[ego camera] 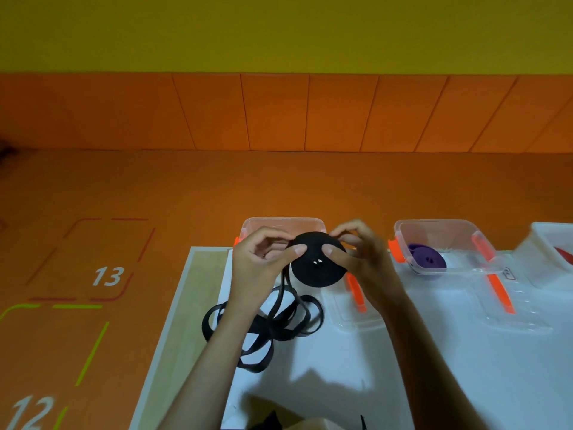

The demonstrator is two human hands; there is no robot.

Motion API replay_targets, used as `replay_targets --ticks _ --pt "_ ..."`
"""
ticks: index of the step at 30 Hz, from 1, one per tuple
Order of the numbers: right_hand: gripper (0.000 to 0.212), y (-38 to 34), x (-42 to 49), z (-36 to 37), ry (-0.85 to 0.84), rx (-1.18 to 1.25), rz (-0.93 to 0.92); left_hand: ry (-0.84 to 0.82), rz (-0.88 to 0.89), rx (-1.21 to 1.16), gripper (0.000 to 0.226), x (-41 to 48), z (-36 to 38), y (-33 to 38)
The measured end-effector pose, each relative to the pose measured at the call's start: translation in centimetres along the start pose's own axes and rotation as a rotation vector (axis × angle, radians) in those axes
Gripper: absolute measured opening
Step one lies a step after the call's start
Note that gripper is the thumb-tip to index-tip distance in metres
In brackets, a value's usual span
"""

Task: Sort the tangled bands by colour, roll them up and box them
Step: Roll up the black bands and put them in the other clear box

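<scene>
Head view is showing both hands raised over the far left part of the table [434, 367], holding a black roll [319, 265] between them. The left hand [263, 259] is pinching the roll's left edge, thumb on the near face and fingers curled behind. The right hand [356, 256] is gripping the right edge the same way. A strand is hanging from the roll down to the loose band [273, 327], which is lying in tangled loops on the table, nearer than the roll and partly under the left forearm.

Behind the hands a clear box [282, 223] is standing open at the table's far edge, its inside mostly hidden. Its lid [353, 321], with an orange clip, is lying just near and right of it. Further right a 2nd box [434, 224] is holding a purple roll [429, 259], and a 2nd lid [521, 318] is lying near it. At the far right edge a white tub [548, 237] is showing something red, too cut off to identify. The orange floor [186, 197] on the left is bearing the numbers 13 and 12.
</scene>
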State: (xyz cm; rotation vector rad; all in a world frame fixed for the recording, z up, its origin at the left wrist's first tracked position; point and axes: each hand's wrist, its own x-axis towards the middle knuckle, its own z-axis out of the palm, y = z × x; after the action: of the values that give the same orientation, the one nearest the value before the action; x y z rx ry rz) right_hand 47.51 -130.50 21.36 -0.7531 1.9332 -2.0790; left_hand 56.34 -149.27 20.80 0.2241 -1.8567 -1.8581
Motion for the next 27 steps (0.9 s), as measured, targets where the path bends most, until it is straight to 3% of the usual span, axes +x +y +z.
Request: replay_targets --ticks 3,6,9,15,21,27 --pt "0.029 -0.1 0.1 0.1 0.075 0.006 -0.04 0.018 -0.04 -0.022 0.019 -0.5 0.5 -0.3" --pt "0.025 0.3 -0.1 -0.2 0.152 0.047 -0.083 -0.124 -0.127 -0.037 0.024 -0.5 -0.2 -0.1" --pt "0.024 0.2 -0.6 -0.5 0.102 0.06 -0.055 -0.213 -0.128 -0.007 0.029 -0.4 -1.0 0.4" --pt "0.032 -0.5 -0.5 -0.8 -0.091 -0.154 -0.041 -0.065 -0.084 -0.017 0.02 -0.8 -0.3 0.2" --pt "0.025 0.3 -0.9 0.3 0.066 -0.059 -0.081 -0.144 -0.173 -0.057 0.033 -1.4 -0.8 -0.5" --pt "0.032 0.5 -1.3 0.1 -0.027 -0.06 -0.028 -0.006 -0.137 -0.071 0.023 -1.7 -1.1 -0.5"
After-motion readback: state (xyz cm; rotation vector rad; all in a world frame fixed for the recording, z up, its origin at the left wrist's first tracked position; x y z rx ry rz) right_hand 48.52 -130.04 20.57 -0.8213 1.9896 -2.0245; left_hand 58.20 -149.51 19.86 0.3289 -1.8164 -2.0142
